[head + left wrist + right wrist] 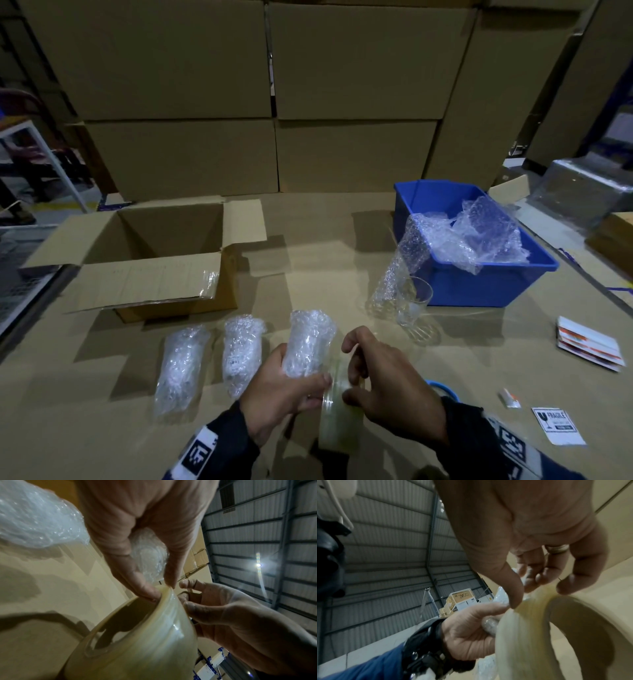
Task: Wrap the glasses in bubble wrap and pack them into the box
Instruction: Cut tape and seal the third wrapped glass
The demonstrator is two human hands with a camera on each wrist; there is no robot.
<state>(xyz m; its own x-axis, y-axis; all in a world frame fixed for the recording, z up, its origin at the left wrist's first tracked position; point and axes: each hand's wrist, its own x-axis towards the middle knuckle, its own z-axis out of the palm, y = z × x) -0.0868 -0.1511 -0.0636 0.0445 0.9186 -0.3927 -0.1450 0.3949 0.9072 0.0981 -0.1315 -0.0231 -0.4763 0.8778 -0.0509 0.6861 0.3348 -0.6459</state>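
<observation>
I observe the left hand (274, 383) curled round a wrapped glass (310, 342), held upright above the desk (462, 359), its thumb and forefinger also pinching at the rim of a roll of clear tape (339, 411). The right hand (387, 383) grips the roll, fingers through its core, thumb on the outer face. I judge this hold serves to free the tape end so the wrap can be sealed while the bundle is kept from unrolling. Two finished bundles (181, 366) (239, 353) lie side by side on the desk just left of the hands, in front of the open box (164, 240), which I take as staged for packing; its inside is not visible. One bare glass (412, 301) stands near a blue bin (479, 284) of bubble wrap (462, 240), a sheet trailing down beside it. Labels (558, 426) lie at the right. The desk is surfaced in cardboard; stacked cartons (274, 102) form the backdrop, and the wrist views show corrugated metal walls, dimly lit.
</observation>
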